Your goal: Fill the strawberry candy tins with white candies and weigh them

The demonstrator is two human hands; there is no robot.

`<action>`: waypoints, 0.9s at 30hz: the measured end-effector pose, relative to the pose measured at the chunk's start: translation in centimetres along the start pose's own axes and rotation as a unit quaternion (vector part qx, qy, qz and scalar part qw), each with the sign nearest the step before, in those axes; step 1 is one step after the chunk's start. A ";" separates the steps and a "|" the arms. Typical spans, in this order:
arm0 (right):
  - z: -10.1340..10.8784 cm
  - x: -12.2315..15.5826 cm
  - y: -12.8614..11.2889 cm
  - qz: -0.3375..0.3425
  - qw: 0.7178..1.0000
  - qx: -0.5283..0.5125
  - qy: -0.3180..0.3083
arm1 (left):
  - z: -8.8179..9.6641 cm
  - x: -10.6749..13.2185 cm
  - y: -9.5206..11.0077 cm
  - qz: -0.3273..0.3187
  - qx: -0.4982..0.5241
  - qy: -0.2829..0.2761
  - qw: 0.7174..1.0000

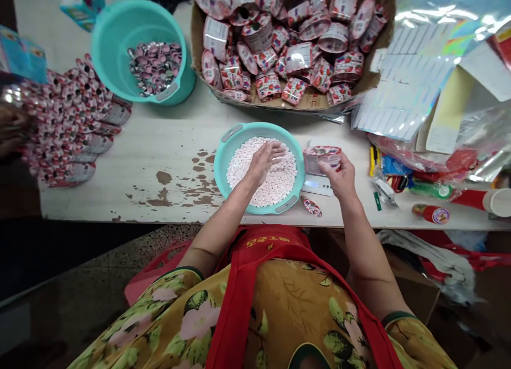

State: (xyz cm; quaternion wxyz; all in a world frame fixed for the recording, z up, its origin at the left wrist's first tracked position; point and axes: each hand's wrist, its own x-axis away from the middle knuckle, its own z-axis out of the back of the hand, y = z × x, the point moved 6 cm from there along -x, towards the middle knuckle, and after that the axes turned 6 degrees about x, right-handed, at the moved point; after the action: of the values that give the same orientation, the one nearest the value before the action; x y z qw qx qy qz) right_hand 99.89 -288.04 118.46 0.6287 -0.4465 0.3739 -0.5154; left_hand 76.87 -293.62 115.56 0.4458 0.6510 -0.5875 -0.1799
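Note:
My left hand is over the teal basin of small pale pink candies, its fingers stretched out and nothing visible in them. To the right of the basin, my right hand grips a small candy packet with a strawberry print. That packet sits at or just above a white digital scale; whether it touches is unclear. On the table by the basin's lower right rim lies a small flat printed piece.
A cardboard box full of similar packets stands behind the basin. Back left is a teal bucket with small metallic-looking pieces. Many packets are massed at left, beside another person's hand. Plastic sheets and a red tub lie right.

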 end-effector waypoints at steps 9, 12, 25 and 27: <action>-9.0 3.2 0.4 -0.258 0.940 -0.071 -0.210 | -1.3 -0.2 -3.6 0.211 0.234 -0.055 0.947; -9.3 3.9 0.9 -0.290 0.930 -0.073 -0.213 | -0.2 0.4 -5.6 0.266 0.230 -0.002 0.936; -7.4 4.9 0.4 -0.151 0.971 -0.073 -0.168 | 0.6 0.0 -4.3 0.224 0.168 0.018 0.960; -7.6 5.0 0.2 -0.148 0.970 -0.066 -0.179 | 0.0 0.0 -4.3 0.245 0.174 -0.012 0.954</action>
State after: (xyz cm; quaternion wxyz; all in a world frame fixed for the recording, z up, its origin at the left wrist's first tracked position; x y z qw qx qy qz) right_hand 93.84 -294.23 115.82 0.5712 -0.6226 0.2184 -0.4883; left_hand 79.49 -294.03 112.18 0.3485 0.5522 -0.7567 0.0325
